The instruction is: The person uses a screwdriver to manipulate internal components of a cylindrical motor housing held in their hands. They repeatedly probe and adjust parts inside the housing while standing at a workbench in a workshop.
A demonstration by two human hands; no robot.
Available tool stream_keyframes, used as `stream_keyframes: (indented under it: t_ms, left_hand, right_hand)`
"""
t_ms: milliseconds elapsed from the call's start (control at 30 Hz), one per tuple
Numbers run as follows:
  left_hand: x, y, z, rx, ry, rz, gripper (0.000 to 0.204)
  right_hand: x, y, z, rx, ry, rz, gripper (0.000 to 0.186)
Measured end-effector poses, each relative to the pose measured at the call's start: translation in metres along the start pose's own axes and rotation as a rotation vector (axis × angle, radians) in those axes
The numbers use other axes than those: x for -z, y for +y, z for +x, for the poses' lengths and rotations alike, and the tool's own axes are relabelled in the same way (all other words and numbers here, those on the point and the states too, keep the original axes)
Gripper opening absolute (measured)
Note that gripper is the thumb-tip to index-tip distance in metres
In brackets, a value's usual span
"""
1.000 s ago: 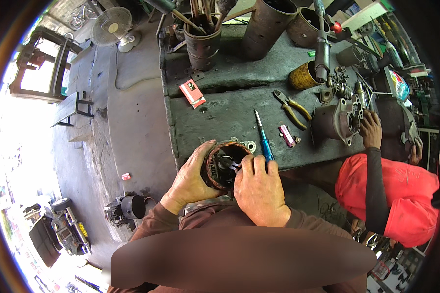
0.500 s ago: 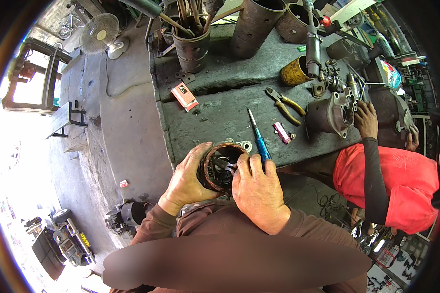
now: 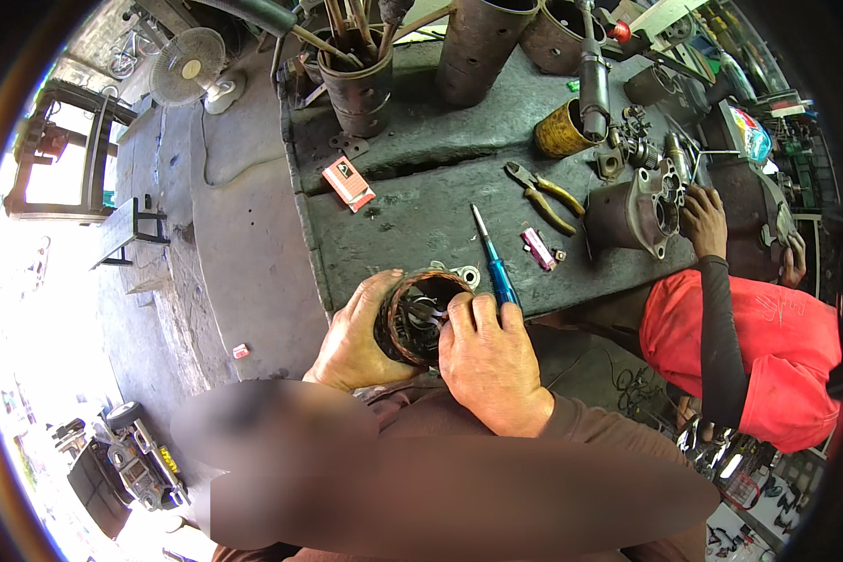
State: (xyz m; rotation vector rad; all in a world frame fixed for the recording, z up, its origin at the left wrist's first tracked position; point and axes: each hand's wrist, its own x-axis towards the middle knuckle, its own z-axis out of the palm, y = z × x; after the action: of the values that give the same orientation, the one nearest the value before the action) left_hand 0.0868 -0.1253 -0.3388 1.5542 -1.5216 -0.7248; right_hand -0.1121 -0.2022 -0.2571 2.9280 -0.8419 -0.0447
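Observation:
At the bench's near edge I hold a round motor stator (image 3: 391,328), its rim ringed with copper windings. My left hand (image 3: 356,332) wraps its left side, thumb below and fingers above. Curled over the right rim, my right hand (image 3: 492,361) has its fingertips at the opening, beside pale wires (image 3: 431,314) inside. The fingertips themselves are partly hidden, so whether they pinch a wire is unclear. A metal lug with a hole (image 3: 470,276) shows just behind the stator. Close to my right fingers lies a blue-handled screwdriver (image 3: 502,281), tip pointing away.
On the dark bench (image 3: 403,215) lie yellow-handled pliers (image 3: 545,199), a pink lighter (image 3: 538,249) and a red-white box (image 3: 348,184). Metal cylinders (image 3: 482,56) stand at the back. A co-worker in red (image 3: 740,356) handles a metal housing (image 3: 628,214) at the right.
My hands and the stator have shifted very slightly left, along with the whole view. The grip looks the same, and the bench things stay in place.

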Motion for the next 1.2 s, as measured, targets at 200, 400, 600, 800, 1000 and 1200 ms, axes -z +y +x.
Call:
stream_keyframes:
  t_ms: [200, 400, 600, 800, 1000, 1200]
  left_hand:
    - [0.001, 0.001, -0.002, 0.005, -0.002, 0.023, 0.109]
    - [-0.002, -0.002, -0.006, 0.022, -0.004, 0.006, 0.111]
    - [-0.003, -0.005, -0.007, -0.003, 0.009, 0.019, 0.116]
    - [-0.003, -0.005, -0.008, 0.020, -0.003, 0.001, 0.114]
    - [-0.002, -0.006, -0.007, 0.006, -0.011, 0.010, 0.114]
    - [-0.004, -0.008, -0.005, 0.005, 0.007, 0.027, 0.117]
  right_hand:
    - [-0.002, -0.002, -0.002, 0.006, -0.066, -0.069, 0.024]
    - [-0.007, -0.003, 0.001, 0.010, -0.097, -0.092, 0.020]
    - [-0.015, 0.013, 0.013, 0.130, -0.073, -0.105, 0.026]
    - [-0.013, 0.013, 0.012, 0.121, -0.096, -0.084, 0.026]
    - [-0.009, 0.016, 0.018, 0.141, -0.041, -0.101, 0.024]
    - [-0.006, 0.040, 0.040, 0.359, -0.043, -0.096, 0.024]
